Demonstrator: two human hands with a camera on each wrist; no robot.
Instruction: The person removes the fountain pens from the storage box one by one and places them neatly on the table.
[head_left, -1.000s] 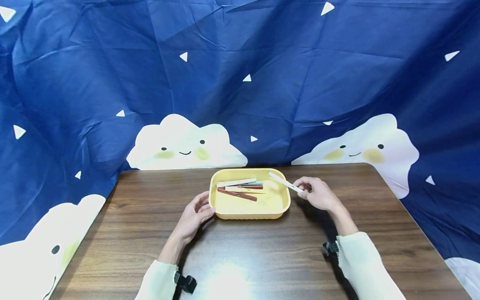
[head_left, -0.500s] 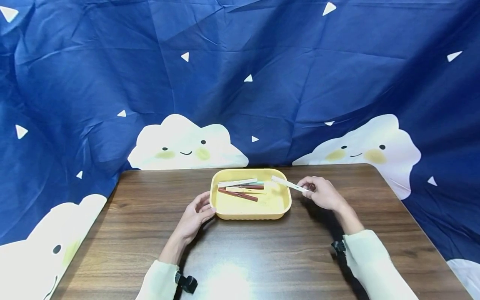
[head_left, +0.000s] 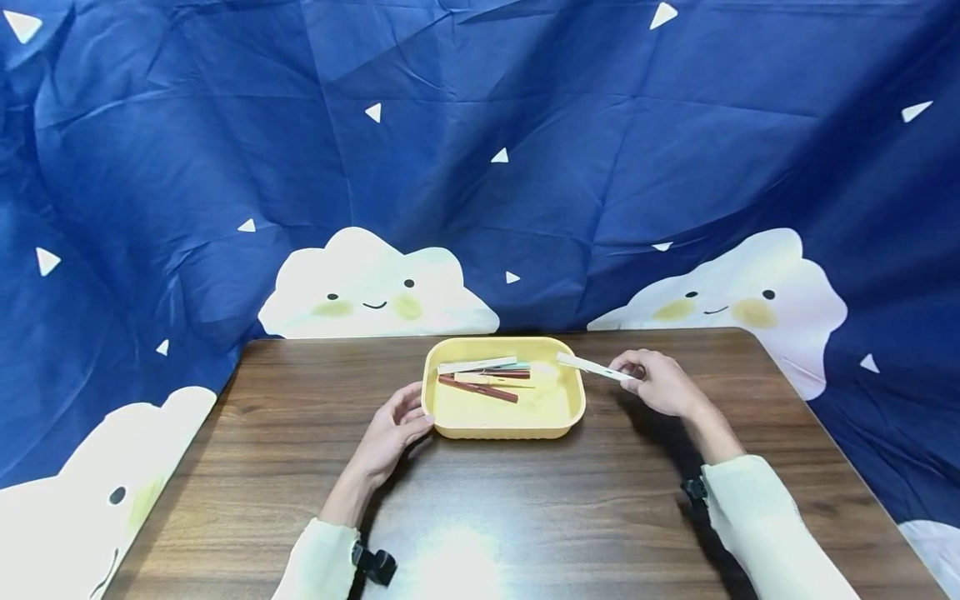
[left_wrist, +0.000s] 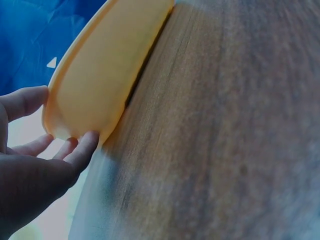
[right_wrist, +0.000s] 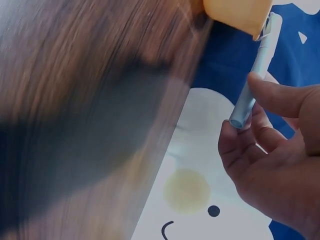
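My right hand [head_left: 663,385] pinches the lower end of a white pen [head_left: 595,367] between thumb and fingers. Its capped end, with a clip, points toward the yellow tray [head_left: 504,432] and overlaps the right rim in the head view. In the right wrist view, the pen's round end [right_wrist: 236,123] shows by the fingertips. My left hand [head_left: 390,433] rests spread fingers against the outside of the tray's left end, seen closer in the left wrist view. Inside the tray lie another white pen [head_left: 477,365], a cream pen [head_left: 491,381], a dark red pen [head_left: 480,388] and others partly covered.
The tray stands near the back edge of a brown wood-grain table [head_left: 540,517]. Behind hangs a blue cloth [head_left: 555,167] with white clouds and triangles. Black wrist cameras, such as the left one [head_left: 373,565], sit by the pale sleeves.
My right hand has drawn the white pen to the right, so less of it overlaps the tray. The left hand keeps its place against the tray, and the other pens lie as before.
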